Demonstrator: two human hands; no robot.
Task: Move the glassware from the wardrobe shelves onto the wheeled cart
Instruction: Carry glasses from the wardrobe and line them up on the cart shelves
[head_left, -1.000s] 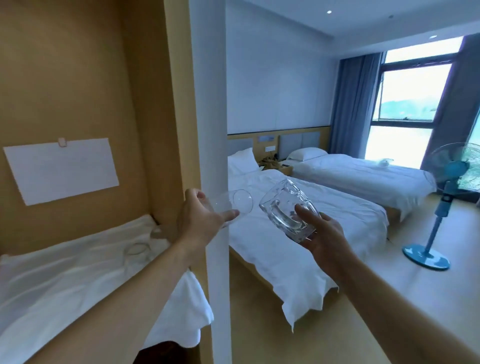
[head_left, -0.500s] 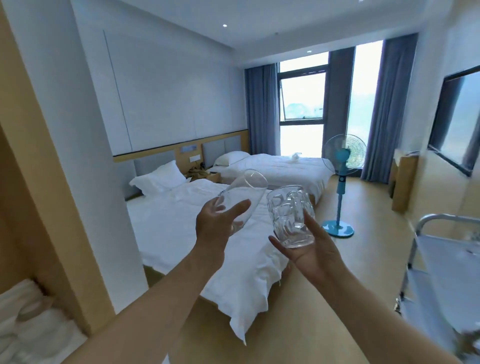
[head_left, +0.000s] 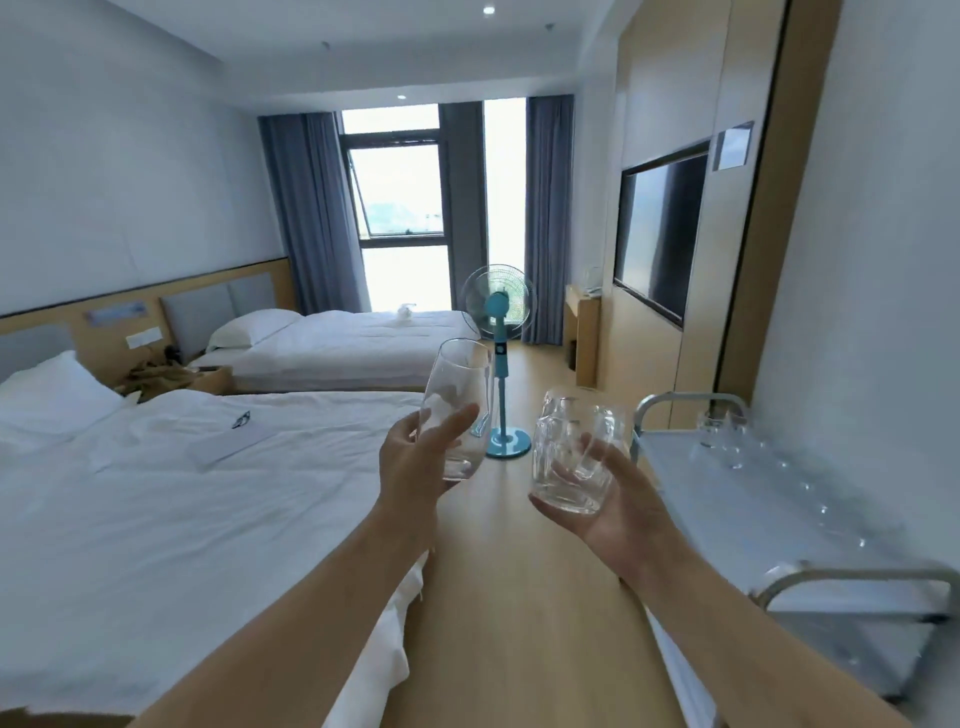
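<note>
Two glasses ride toward the wheeled cart (head_left: 779, 519): the left hand (head_left: 415, 467) grips a tall tumbler (head_left: 460, 405), the right hand (head_left: 608, 504) cradles a dimpled mug (head_left: 571, 452), fingers curled round each. A second ago the view faced the wardrobe shelf; it has since swung across the beds (head_left: 208, 467) to the cart at right, where a row of glasses (head_left: 727, 441) already stands, so setting down looks imminent.

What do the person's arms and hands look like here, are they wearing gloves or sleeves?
Both forearms are bare as far as the view shows, with no sleeves. The left hand and right hand wear no gloves, and no watch, ring or bracelet is visible.
</note>
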